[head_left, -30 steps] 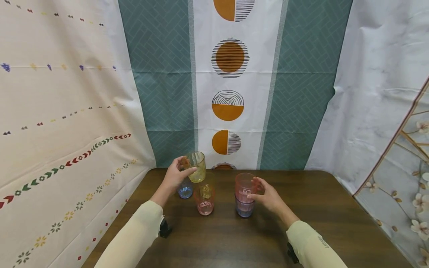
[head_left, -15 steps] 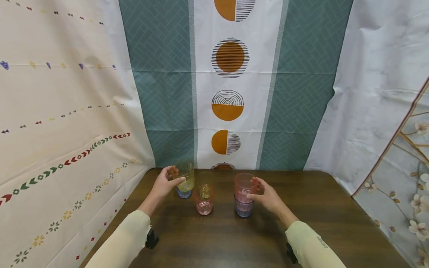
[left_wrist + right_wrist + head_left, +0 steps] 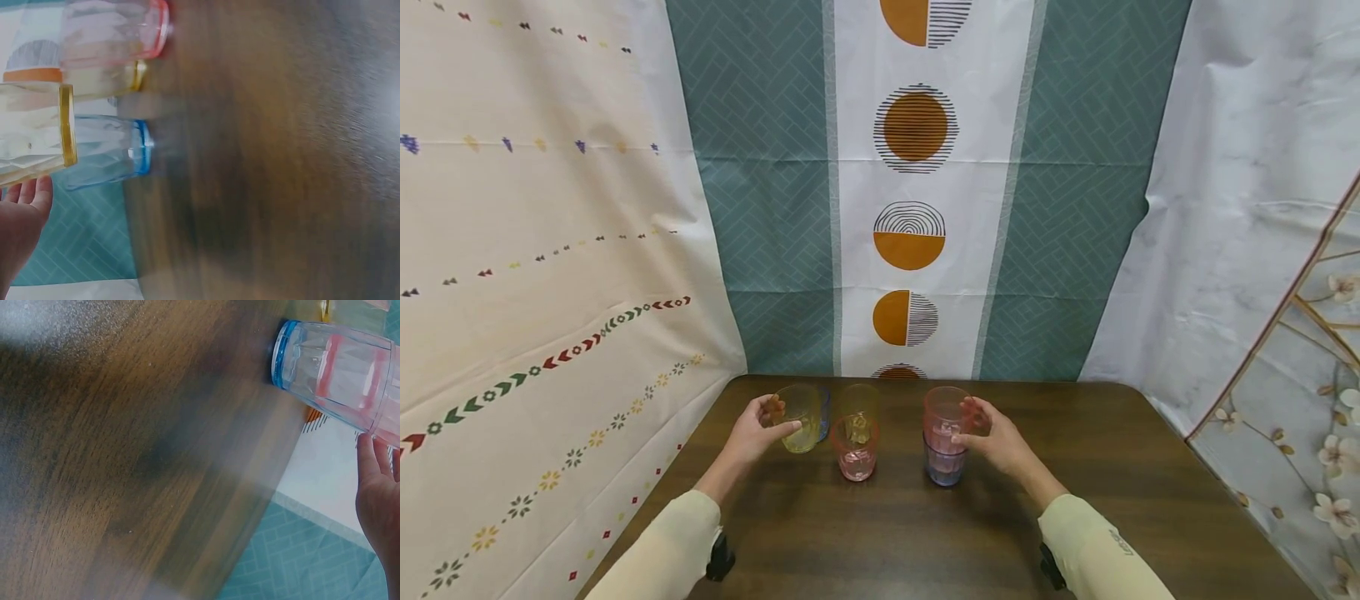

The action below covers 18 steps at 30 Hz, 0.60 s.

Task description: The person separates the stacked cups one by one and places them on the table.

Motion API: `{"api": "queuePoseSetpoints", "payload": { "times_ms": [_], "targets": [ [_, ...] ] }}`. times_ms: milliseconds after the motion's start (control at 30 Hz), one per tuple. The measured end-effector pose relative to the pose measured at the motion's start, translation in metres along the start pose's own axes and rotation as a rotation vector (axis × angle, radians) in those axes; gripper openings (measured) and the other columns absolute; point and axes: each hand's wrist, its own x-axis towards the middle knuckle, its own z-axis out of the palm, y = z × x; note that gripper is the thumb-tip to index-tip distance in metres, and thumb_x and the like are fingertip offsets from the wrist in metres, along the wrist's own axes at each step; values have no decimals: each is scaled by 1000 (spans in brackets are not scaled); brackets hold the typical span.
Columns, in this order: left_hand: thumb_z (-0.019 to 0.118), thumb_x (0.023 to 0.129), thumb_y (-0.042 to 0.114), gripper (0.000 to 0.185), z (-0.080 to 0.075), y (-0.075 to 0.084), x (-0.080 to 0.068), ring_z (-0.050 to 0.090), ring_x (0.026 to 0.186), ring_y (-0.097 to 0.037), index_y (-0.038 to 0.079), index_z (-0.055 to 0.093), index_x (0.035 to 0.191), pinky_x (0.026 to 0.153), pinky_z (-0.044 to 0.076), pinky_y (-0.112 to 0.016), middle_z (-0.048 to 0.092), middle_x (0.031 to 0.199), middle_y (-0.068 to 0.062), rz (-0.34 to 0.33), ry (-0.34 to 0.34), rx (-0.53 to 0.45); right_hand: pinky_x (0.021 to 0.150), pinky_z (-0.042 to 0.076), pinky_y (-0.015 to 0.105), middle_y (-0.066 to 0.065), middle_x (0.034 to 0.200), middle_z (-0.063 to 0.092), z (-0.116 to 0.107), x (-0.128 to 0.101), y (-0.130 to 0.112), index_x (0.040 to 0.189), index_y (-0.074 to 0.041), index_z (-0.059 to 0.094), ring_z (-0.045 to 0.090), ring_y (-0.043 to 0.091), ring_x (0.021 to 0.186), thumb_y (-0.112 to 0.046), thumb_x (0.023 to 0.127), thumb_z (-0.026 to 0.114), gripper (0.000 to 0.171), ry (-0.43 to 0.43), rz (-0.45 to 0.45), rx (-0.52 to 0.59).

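My left hand (image 3: 751,433) grips a clear yellow cup (image 3: 800,421) by its side, fingers and thumb around it. In the left wrist view, the yellow cup's base hangs above the table, apart from a blue cup (image 3: 106,150) standing behind it. My right hand (image 3: 1000,437) holds a clear pink cup (image 3: 946,408) that sits inside a blue cup (image 3: 945,471) on the table. Pink bands show through the blue wall in the right wrist view. Between the hands stands another pink cup (image 3: 857,462), with a second yellow cup (image 3: 860,396) right behind it.
A dark brown wooden table (image 3: 880,542) carries the cups. Its far edge meets a green and white patterned cloth (image 3: 782,208). A cream cloth (image 3: 587,333) hangs at the left and a marbled white one (image 3: 1217,250) at the right.
My left hand has carried the yellow cup left, down and nearer, from above the blue cup to in front of it. The right hand and its stacked cups have stayed in place.
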Motion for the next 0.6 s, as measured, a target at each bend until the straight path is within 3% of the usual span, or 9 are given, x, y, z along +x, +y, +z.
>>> {"api": "queuePoseSetpoints", "payload": {
  "times_ms": [600],
  "targets": [
    [81, 84, 21, 81, 0, -34, -5, 39, 130, -39, -6, 33, 144, 104, 37, -54, 45, 139, -24, -57, 8, 58, 106, 38, 57, 17, 146, 49, 0, 1, 1, 147, -3, 42, 45, 40, 133, -20, 83, 82, 78, 4, -1, 5]
  ]
}}
